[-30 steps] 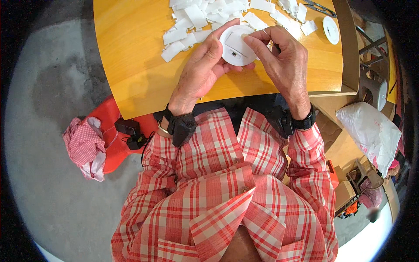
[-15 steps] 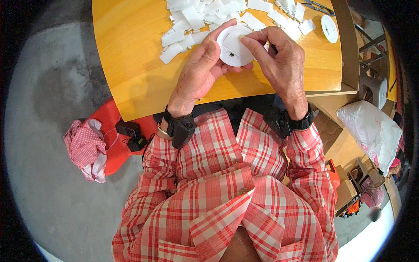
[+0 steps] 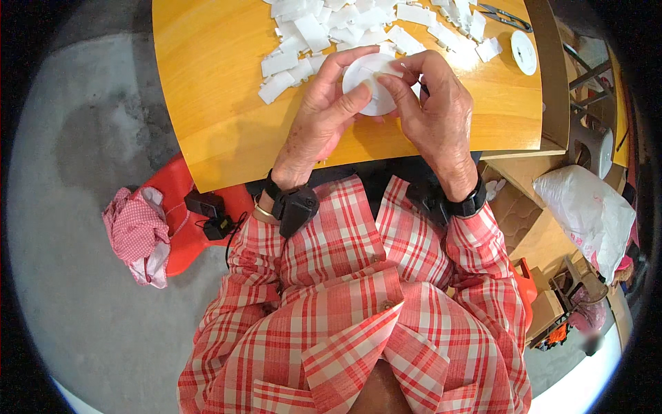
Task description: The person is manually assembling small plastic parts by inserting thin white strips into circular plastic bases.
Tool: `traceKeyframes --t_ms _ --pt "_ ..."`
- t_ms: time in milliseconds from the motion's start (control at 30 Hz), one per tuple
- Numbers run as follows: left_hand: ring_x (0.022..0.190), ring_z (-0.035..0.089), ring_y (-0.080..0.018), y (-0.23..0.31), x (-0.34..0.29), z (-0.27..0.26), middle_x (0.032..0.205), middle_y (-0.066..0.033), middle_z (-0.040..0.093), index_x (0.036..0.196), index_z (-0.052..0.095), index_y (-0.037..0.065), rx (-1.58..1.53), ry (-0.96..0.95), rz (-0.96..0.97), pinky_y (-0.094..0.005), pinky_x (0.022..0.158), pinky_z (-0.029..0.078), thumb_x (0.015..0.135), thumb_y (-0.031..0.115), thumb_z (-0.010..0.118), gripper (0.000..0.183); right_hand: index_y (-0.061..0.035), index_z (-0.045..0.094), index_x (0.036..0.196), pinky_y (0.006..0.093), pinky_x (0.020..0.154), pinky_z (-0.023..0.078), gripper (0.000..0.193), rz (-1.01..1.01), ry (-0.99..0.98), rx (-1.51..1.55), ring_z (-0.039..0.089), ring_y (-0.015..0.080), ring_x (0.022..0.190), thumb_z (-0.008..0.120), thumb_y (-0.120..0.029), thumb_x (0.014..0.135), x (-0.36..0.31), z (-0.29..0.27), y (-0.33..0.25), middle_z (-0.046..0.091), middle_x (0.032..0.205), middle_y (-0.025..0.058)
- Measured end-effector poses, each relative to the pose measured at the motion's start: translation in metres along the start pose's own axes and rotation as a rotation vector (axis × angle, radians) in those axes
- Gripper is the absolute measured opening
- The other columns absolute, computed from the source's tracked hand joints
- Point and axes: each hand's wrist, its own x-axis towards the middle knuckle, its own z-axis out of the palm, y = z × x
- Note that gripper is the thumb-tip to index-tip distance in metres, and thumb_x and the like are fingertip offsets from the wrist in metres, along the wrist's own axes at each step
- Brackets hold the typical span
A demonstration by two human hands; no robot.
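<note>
A white round plastic disc (image 3: 378,105) is held over the near part of the table. My left hand (image 3: 324,103) is closed around its left side, the thumb lying on the disc's face and the fingers behind it. Thumb and forefinger of my right hand (image 3: 434,103) pinch at the disc's upper right, by a flat rectangular outline on its face. Whether that outline is a separate white piece, I cannot tell. Just beyond the hands lies a pile of flat white plastic pieces (image 3: 314,31).
Black-handled snips (image 3: 507,15) and another white disc (image 3: 523,52) lie at the table's (image 3: 227,124) far right. A red chair (image 3: 183,245) with a checked cloth (image 3: 138,231) and black adapters (image 3: 207,207) stands left. A white plastic bag (image 3: 586,214) is at the right.
The disc has come slightly nearer and tilted. My left thumb has moved onto its face, over the small dark part seen before. My right hand has shifted slightly left.
</note>
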Motion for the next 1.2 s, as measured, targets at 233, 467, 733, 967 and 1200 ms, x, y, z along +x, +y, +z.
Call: traceKeyframes --t_ms 233,467,733,967,1200 --pt "0.108 0.052 -0.0195 0.001 0.0 -0.002 0.121 -0.0101 0.048 0.132 0.035 0.008 -0.01 0.023 -0.014 -0.0338 0.08 0.053 0.09 0.014 0.053 0.045 -0.004 0.056 0.095 0.0313 0.056 0.048 0.031 0.082 0.042 -0.105 0.06 0.0238 0.064 0.072 -0.019 0.073 -0.001 -0.002 0.0 0.058 0.076 0.0088" --pt "0.105 0.054 -0.0213 0.0 0.002 0.003 0.12 -0.012 0.048 0.133 0.032 0.007 0.013 0.07 0.0 -0.0343 0.078 0.054 0.091 0.018 0.052 0.047 -0.001 0.059 0.101 0.0286 0.057 0.048 0.035 0.116 -0.054 0.09 0.057 0.0183 0.063 0.072 -0.02 0.076 -0.015 -0.004 0.011 0.057 0.077 0.0087" --pt "0.089 0.061 -0.0164 -0.004 0.002 0.006 0.11 -0.0109 0.056 0.126 0.039 0.005 0.061 0.118 -0.003 -0.0279 0.071 0.055 0.091 0.016 0.052 0.039 -0.0006 0.058 0.101 0.0271 0.057 0.047 0.03 0.203 -0.093 0.252 0.054 0.0151 0.06 0.07 -0.017 0.078 -0.016 -0.001 0.017 0.057 0.068 0.0083" --pt "0.063 0.062 -0.013 0.004 0.001 0.011 0.09 -0.0083 0.062 0.119 0.047 0.004 0.215 0.172 -0.021 -0.0204 0.049 0.047 0.088 0.024 0.059 0.038 -0.0011 0.059 0.102 0.0246 0.058 0.046 0.028 0.204 -0.119 0.422 0.056 0.0104 0.063 0.068 -0.015 0.08 -0.019 0.001 0.014 0.06 0.071 0.0064" --pt "0.063 0.061 -0.0131 0.004 0.001 0.015 0.085 -0.0087 0.062 0.108 0.055 0.003 0.183 0.238 -0.028 -0.0208 0.046 0.046 0.087 0.025 0.06 0.031 -0.0009 0.059 0.101 0.0226 0.058 0.046 0.022 0.212 -0.169 0.475 0.057 0.008 0.063 0.066 -0.01 0.081 -0.021 -0.001 0.009 0.06 0.072 0.0046"
